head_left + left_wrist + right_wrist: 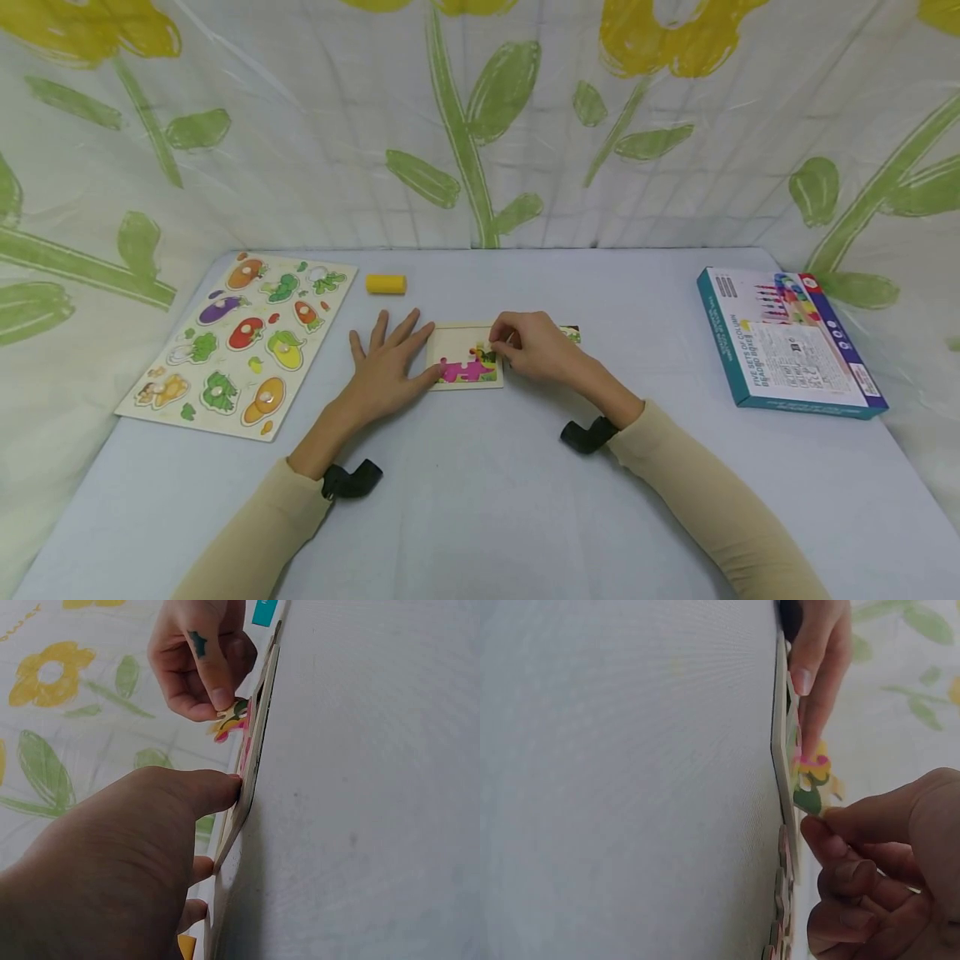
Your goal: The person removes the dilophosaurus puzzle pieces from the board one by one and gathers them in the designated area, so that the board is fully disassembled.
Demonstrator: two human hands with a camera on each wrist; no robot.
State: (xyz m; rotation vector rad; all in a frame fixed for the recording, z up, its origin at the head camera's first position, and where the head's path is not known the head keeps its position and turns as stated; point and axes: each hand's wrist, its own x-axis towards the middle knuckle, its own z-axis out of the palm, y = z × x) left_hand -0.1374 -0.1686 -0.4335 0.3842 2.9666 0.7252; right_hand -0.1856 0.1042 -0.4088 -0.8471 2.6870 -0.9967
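A small wooden jigsaw tray (450,340) lies on the table, with joined pink pieces (465,372) along its near side. My left hand (386,371) has its fingers spread at the tray's left edge, and its thumb presses at the pink pieces. Thumb and index finger of my right hand (536,348) pinch a green, yellow and pink jigsaw piece (811,795). That piece is tilted up over the tray's right part, its lower edge close to the other pieces. More loose jigsaw pieces (780,892) lie right of the tray, mostly hidden behind my right hand in the head view.
On the left lies a large vegetable peg board (255,383). A yellow cylinder (386,284) rests behind my left hand. At the far right is a flat teal and white box (795,350). A flower-printed curtain (315,125) hangs along the table's back edge.
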